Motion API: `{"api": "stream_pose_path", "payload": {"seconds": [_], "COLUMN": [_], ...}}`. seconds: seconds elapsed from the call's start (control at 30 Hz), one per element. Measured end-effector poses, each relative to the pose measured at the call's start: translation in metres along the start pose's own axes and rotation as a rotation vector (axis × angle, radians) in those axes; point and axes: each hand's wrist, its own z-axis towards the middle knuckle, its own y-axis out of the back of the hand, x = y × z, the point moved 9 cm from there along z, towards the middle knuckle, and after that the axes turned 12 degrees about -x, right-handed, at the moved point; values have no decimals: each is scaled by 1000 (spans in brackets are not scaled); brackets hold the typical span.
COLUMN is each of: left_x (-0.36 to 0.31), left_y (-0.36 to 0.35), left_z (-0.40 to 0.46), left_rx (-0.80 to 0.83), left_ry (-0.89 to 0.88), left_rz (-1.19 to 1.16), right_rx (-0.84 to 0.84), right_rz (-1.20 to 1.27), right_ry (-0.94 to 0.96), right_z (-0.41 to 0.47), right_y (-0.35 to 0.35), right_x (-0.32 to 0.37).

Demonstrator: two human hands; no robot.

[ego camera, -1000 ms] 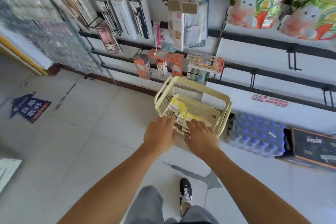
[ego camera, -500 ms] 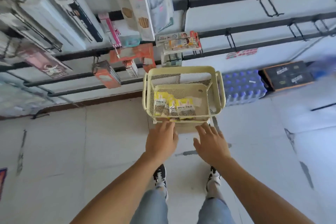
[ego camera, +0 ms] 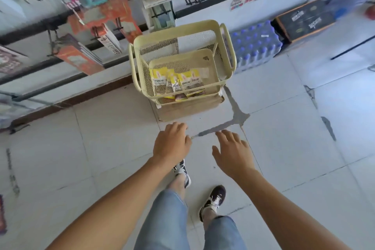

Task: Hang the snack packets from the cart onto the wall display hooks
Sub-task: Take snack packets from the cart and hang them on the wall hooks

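On the far left I see boxed goods (ego camera: 78,58) hanging from black wall rails (ego camera: 40,28), orange and white cartons tilted on their hooks. Moving right, my left hand (ego camera: 172,144) hovers over the tiled floor (ego camera: 101,138), short of the cart, fingers loosely curled down and holding nothing. Beyond it stands the cream mesh cart (ego camera: 182,61), its far side close to the wall. The snack packets (ego camera: 176,82) lie in the upper basket against its near edge: a small overlapping bunch, yellow tops with a white figure and dark print, clear lower halves showing brown contents. My right hand (ego camera: 232,153) is beside the left, fingers spread and relaxed, empty. Further right, a shrink-wrapped pack of blue-capped water bottles (ego camera: 255,44) sits just beside the cart, then a dark carton (ego camera: 304,20) by the wall.
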Motion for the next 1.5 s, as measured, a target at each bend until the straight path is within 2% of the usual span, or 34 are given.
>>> {"api": "stream_pose_path", "payload": {"seconds": [0.33, 0.73, 0.87, 1.03, 1.17, 1.37, 1.5], "left_x": [-18, 86, 111, 125, 126, 133, 140], "left_y": [-67, -216, -247, -256, -255, -258, -269], "left_z": [6, 142, 184, 206, 216, 223, 230], "left_rx": [-62, -309, -408, -601, -647, -637, -589], "left_ry": [43, 28, 23, 24, 30, 20, 50], "left_rz": [-28, 16, 47, 32, 25, 91, 120], "right_rx": [-134, -305, -380, -555, -639, -607, -516], "right_rz": [96, 151, 157, 129, 187, 149, 93], "right_ry": [2, 79, 142, 222, 269, 273, 239], "right_z": [1, 185, 238, 285, 302, 326, 359], "right_y": [-52, -232, -271, -274, -265, -260, -263], "right_x": [-45, -51, -51, -47, -36, -18, -20]}}
